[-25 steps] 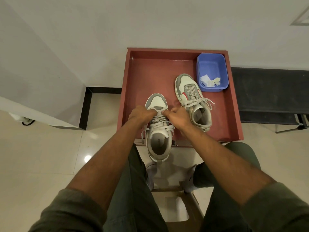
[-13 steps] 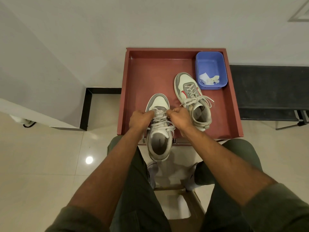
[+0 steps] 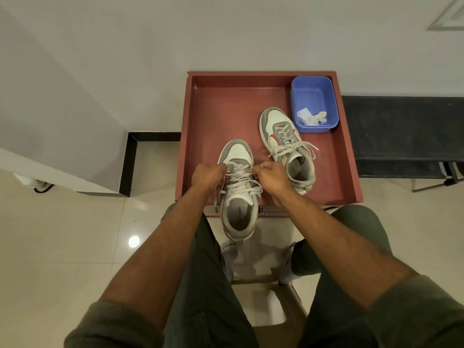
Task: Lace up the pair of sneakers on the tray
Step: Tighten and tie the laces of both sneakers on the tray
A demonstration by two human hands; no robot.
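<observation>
Two grey-and-white sneakers are on a red-brown tray (image 3: pixel 216 109). The near sneaker (image 3: pixel 238 212) hangs its heel over the tray's front edge. My left hand (image 3: pixel 208 175) pinches the white lace (image 3: pixel 239 175) at the shoe's left side. My right hand (image 3: pixel 272 174) pinches the same lace at the right side. The lace runs taut between both hands across the upper eyelets. A loose lace end dangles down the shoe's left side. The second sneaker (image 3: pixel 286 146) lies further back and to the right, laced, with its lace ends spread loose.
A blue plastic tub (image 3: pixel 313 96) with small white scraps stands in the tray's far right corner. A dark bench (image 3: pixel 401 136) stands to the right of the tray. My knees and a stool are below, on a glossy tiled floor.
My hands have drawn apart to the two sides of the near sneaker, pulling the lace taut between them. The sneakers have not shifted.
</observation>
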